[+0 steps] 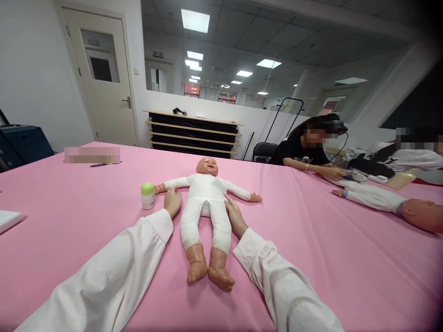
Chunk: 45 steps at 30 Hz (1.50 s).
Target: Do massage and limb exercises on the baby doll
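Frame centre: baby doll [206, 203] lies face-up on pink table [311, 258]. Left hand [172, 202] and right hand [234, 215] rest open-fingered against its sides, gripping nothing. Green-capped bottle [147, 196] stands just left.

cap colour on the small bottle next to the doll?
Light green cap on a white bottle, clearest in the head view.

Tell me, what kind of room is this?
Probably a baby-care training room. A white-bodied plastic baby doll lies on a pink-covered table, another person works on a second baby doll, and office-style ceiling light panels hang overhead.
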Tool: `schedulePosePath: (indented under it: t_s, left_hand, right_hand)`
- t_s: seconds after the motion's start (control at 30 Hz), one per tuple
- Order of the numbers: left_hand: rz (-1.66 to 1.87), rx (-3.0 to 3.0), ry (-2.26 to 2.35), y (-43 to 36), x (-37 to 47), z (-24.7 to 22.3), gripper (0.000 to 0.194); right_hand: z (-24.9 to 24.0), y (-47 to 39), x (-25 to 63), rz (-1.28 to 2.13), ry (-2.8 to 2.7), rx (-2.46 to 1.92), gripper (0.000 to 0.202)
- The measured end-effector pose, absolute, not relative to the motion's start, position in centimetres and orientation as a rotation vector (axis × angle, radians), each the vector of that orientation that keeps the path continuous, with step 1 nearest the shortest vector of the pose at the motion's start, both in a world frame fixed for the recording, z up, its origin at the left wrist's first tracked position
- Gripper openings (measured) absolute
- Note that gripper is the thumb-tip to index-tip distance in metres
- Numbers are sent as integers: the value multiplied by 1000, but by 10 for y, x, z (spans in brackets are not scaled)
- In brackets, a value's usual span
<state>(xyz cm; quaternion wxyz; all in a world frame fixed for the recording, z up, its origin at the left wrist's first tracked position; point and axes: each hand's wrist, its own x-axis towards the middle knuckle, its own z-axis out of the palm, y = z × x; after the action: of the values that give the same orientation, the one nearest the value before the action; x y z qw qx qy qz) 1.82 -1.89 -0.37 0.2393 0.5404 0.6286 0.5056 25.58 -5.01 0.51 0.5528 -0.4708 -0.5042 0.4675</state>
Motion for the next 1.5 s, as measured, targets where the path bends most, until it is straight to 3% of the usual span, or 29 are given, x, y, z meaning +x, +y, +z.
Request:
schedulePosePath:
  t_s: [0.67,0.93,1.5]
  left_hand:
    - [1186,1690,1839,-25,20,1,52]
    - [881,2045,1583,-35,23,4,30]
    - [872,2054,1603,-39,24,7,32]
  right_hand:
    - [11,-55,253,1133,-1108,-1018,39]
    - [2,-47,255,1219,-1042,-946,37]
    - [2,-44,259,1300,-873,-1000,39]
